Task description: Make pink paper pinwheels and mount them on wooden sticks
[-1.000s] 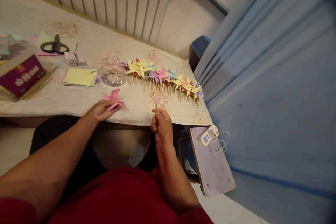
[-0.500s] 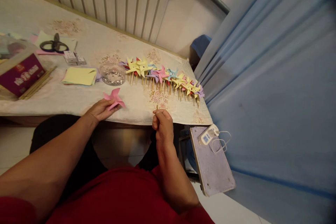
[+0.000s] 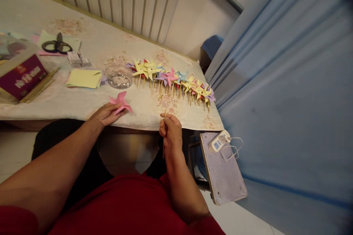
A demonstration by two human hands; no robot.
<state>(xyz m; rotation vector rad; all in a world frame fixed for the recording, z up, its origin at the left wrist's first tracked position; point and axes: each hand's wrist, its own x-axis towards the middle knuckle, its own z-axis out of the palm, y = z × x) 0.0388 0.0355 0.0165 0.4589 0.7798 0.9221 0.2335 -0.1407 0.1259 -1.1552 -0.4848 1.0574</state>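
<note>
A pink paper pinwheel (image 3: 121,102) is pinched in my left hand (image 3: 108,114), just above the front edge of the table. My right hand (image 3: 171,130), to the right and apart from it, is closed round a thin wooden stick (image 3: 165,111) whose tip pokes up past the fingers. Beyond my hands lies a long row of finished-looking pinwheels (image 3: 169,77) in yellow, pink, blue and purple, their sticks toward me. A clear round dish (image 3: 119,77) with small shiny pieces stands left of that row, beside a stack of yellow paper squares (image 3: 84,78).
Black scissors (image 3: 57,46) lie on paper at the back left, near small boxes (image 3: 78,59). A purple-labelled box (image 3: 24,77) and loose sticks (image 3: 40,85) are at the far left. A stool (image 3: 224,176) with a white plug device (image 3: 220,141) stands right, by a blue curtain (image 3: 289,91).
The stick in my right hand shows slightly more, with its lower part now visible below the hand. My left hand and the pink pinwheel have hardly moved.
</note>
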